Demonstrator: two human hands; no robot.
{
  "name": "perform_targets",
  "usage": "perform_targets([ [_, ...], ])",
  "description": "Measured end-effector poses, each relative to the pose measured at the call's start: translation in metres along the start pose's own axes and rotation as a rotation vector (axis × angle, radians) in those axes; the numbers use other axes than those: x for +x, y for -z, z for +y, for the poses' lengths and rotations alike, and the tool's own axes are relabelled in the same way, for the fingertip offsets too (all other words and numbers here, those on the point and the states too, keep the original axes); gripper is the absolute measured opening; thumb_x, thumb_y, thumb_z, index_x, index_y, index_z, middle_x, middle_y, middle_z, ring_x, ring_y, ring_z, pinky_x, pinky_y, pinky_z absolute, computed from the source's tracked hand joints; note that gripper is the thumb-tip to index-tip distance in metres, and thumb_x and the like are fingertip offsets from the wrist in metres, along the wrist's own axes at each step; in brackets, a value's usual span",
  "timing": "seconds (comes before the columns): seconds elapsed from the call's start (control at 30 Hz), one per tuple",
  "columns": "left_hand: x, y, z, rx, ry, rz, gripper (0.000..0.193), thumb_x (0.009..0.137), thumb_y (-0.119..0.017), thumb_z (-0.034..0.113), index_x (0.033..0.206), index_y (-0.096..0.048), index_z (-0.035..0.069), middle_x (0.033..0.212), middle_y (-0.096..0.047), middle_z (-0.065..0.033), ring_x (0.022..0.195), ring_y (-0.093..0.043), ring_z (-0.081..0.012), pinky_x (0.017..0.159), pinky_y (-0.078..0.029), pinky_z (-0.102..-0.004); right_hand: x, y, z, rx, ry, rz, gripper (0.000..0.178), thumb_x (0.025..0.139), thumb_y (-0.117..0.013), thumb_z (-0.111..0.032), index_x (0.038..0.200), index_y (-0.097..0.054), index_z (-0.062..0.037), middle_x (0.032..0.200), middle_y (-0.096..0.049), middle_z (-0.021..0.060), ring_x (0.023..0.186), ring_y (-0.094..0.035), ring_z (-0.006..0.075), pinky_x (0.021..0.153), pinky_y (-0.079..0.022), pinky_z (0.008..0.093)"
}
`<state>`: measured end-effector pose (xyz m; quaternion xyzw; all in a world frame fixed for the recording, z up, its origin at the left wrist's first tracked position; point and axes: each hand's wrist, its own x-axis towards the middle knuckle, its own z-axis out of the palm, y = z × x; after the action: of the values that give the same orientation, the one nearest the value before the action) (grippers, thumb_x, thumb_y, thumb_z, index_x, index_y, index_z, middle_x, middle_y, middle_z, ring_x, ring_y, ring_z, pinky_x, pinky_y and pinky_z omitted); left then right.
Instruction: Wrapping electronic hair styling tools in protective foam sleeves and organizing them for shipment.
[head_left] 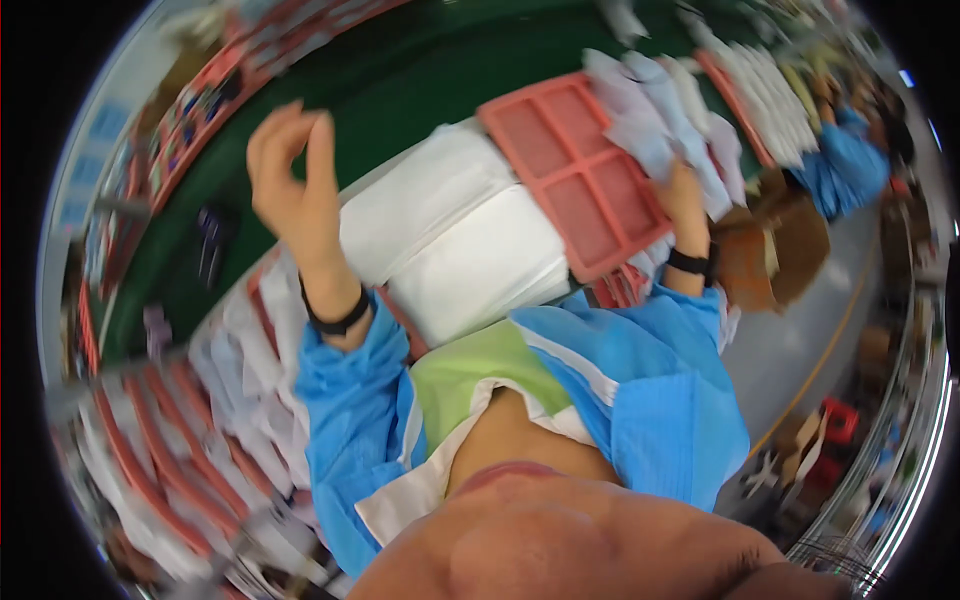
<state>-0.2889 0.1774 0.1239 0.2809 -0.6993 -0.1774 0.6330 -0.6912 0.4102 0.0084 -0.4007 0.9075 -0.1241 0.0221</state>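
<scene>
In the head view, the left hand (pixel 290 190) is raised above the green worktop (pixel 420 70), empty, its fingers loosely bent and parted from the thumb. The right hand (pixel 682 198) is at the right edge of a red compartment tray (pixel 572 160), where thin whitish sheets (pixel 640 110) hang over that edge; the fingers are bent, but blur hides whether they grip the tray, the sheets or both. Each wrist wears a black band (pixel 690 263). The tray lies in front of the person toward the worktop's near edge, its four large compartments in view, its left edge beside two white stacks (pixel 480 270) that lie next to each other. Under its near right corner, red slatted pieces (pixel 622 288) show. At the near left, more red trays (pixel 160 470) alternate with white material. Toward the worktop's left end lie a dark purple object (pixel 210 240) and a lilac one (pixel 156 330), too blurred to name. At the far right, white bundles (pixel 765 100) line a red tray, near a co-worker in a blue sleeve (pixel 845 165); an open cardboard box (pixel 775 255) is nearer, beside the grey floor (pixel 790 350)
</scene>
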Motion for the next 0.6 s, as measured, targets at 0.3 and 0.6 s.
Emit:
perform_targets([
  [0.3,0.068,0.107,-0.157,1.133,0.333,-0.149,0.051,0.08,-0.071,0.042,0.12,-0.057,0.014,0.123,-0.055,-0.0207,0.104,-0.063,-0.0364,0.081,-0.054,-0.0428,0.017,0.113,-0.174,0.374,0.759,0.239,0.04,0.083,-0.069,-0.01,0.121,-0.06,-0.0009,0.118,-0.062,0.0188,0.108,-0.061,0.0328,0.092,-0.047,0.0349],
  [0.6,-0.003,0.198,-0.256,0.93,1.02,-0.281,0.087,0.072,-0.079,0.035,0.144,-0.035,0.012,0.127,-0.054,-0.0216,0.093,-0.066,-0.0333,0.071,-0.057,-0.0375,0.037,0.107,-0.247,0.574,1.062,0.166,0.032,0.081,-0.07,-0.005,0.112,-0.065,-0.0012,0.109,-0.066,0.0131,0.101,-0.064,0.0255,0.088,-0.049,0.0323],
])
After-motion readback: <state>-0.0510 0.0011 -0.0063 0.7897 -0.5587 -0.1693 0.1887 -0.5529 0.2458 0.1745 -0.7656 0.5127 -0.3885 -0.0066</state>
